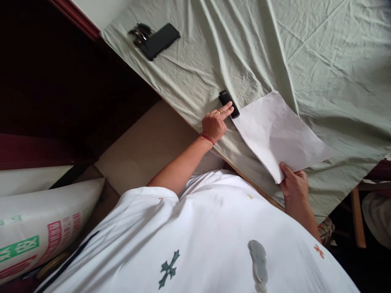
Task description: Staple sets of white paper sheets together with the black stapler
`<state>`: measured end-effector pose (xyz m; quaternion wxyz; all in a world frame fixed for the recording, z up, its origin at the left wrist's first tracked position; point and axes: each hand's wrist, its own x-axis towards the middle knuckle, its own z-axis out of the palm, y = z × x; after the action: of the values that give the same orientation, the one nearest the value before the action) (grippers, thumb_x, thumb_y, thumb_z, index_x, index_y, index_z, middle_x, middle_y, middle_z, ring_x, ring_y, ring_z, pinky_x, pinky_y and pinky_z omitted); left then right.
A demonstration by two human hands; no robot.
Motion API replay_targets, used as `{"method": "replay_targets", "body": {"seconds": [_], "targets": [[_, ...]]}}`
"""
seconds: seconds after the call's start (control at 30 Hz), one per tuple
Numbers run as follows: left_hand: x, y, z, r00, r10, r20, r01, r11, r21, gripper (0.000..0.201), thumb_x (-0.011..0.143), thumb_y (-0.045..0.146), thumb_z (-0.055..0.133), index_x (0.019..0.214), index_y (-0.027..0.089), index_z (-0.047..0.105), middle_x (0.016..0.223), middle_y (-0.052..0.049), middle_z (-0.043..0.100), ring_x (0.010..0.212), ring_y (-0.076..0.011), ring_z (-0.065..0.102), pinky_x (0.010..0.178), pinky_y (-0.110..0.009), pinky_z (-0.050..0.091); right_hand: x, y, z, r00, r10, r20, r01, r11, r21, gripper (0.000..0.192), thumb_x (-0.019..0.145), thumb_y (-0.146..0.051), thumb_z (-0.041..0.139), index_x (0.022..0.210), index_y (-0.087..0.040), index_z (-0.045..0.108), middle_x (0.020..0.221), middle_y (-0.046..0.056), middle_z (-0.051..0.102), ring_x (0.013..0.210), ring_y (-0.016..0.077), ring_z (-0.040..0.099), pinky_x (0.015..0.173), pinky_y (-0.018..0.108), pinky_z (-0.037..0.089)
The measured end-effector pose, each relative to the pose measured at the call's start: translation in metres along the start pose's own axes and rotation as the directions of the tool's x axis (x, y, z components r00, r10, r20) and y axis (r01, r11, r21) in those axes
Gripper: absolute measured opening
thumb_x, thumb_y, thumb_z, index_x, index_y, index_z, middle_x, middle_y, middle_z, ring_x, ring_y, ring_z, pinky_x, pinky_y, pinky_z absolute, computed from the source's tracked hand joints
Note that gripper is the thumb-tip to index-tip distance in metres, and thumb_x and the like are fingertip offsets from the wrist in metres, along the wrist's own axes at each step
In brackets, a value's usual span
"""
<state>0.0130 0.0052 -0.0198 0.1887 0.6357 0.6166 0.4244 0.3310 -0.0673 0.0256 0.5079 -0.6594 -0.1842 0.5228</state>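
Left hand (215,122) loosely curled, forefinger pressing the black stapler (229,103) at the paper sheet (279,134) corner; right hand (293,182) pinches the sheet's near corner at 5 o'clock. Cloth-covered table (320,53) edge runs beneath both wrists, bare cloth toward 1 o'clock

This looks like a room in a home rather than a workplace, and the clearest sign is the table (189,118), which is draped in a creased pale green cloth (320,53) of the bedsheet kind. At the far left end of that table lie personal things, a black phone (159,40) touching a bunch of keys (139,32), and past that corner runs a dark red wooden trim (75,16) against a white wall. On the floor to the left of the table, a large printed woven sack (39,228) lies on its side, and at the table's right edge a piece of wooden furniture (357,215) stands.
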Motion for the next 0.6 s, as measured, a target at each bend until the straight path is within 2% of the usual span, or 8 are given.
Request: {"method": "replay_targets", "body": {"seconds": [0.1,0.2,0.3,0.4,0.5,0.6], "targets": [[-0.002,-0.004,0.000,1.000,0.018,0.009,-0.018,1.000,-0.012,0.047,0.098,0.018,0.049,0.137,0.030,0.071,0.150,-0.001,0.066,0.133,-0.0218,0.065,0.111,-0.036,0.054,0.000,0.000,0.001,1.000,-0.007,-0.017,0.007,1.000,0.003,0.046,0.039,-0.021,0.098,0.078,-0.013,0.074,0.075,0.002,0.076,0.079,0.0152,0.070,0.072,0.022,0.061],[-0.003,-0.011,-0.005,0.998,0.055,0.019,-0.053,0.994,-0.100,0.050,0.096,0.016,0.048,0.138,0.031,0.069,0.153,0.000,0.063,0.129,-0.0198,0.067,0.107,-0.035,0.056,-0.003,0.000,-0.003,1.000,-0.021,-0.001,0.021,1.000,-0.003,0.044,0.042,-0.020,0.097,0.078,-0.013,0.074,0.078,0.004,0.077,0.081,0.0157,0.071,0.074,0.023,0.062],[-0.005,-0.017,-0.010,0.998,0.053,0.036,-0.045,0.979,-0.199,0.052,0.094,0.016,0.047,0.139,0.031,0.067,0.157,-0.003,0.060,0.109,-0.0170,0.073,0.094,-0.033,0.060,-0.008,-0.001,-0.015,0.999,-0.030,0.028,0.031,0.999,-0.031,0.044,0.043,-0.022,0.098,0.080,-0.014,0.075,0.082,0.005,0.078,0.082,0.0158,0.070,0.076,0.024,0.061],[-0.008,-0.016,-0.014,1.000,0.008,0.026,-0.002,0.977,-0.212,0.056,0.091,0.016,0.048,0.143,0.029,0.063,0.158,-0.007,0.058,0.096,-0.0156,0.073,0.083,-0.030,0.060,-0.014,-0.004,-0.032,0.999,-0.011,0.036,0.013,0.997,-0.078,0.046,0.043,-0.026,0.099,0.080,-0.015,0.076,0.083,0.005,0.078,0.080,0.0153,0.070,0.073,0.024,0.061],[-0.012,-0.010,-0.015,0.997,-0.055,-0.046,0.046,0.983,-0.180,0.056,0.091,0.018,0.052,0.147,0.025,0.059,0.155,-0.011,0.059,0.100,-0.0180,0.071,0.080,-0.029,0.057,-0.019,-0.008,-0.050,0.999,0.007,0.040,-0.001,0.989,-0.150,0.046,0.043,-0.031,0.101,0.078,-0.015,0.076,0.080,0.005,0.076,0.081,0.0173,0.069,0.073,0.026,0.062],[-0.019,0.000,-0.014,0.983,-0.140,-0.122,0.114,0.973,-0.199,0.038,0.094,0.025,0.053,0.131,0.021,0.066,0.133,-0.011,0.071,0.094,-0.0174,0.070,0.075,-0.027,0.055,-0.020,-0.013,-0.067,0.999,0.021,0.046,-0.010,0.974,-0.227,0.046,0.043,-0.034,0.101,0.075,-0.016,0.075,0.077,0.005,0.073,0.080,0.0181,0.068,0.070,0.027,0.061]]}}
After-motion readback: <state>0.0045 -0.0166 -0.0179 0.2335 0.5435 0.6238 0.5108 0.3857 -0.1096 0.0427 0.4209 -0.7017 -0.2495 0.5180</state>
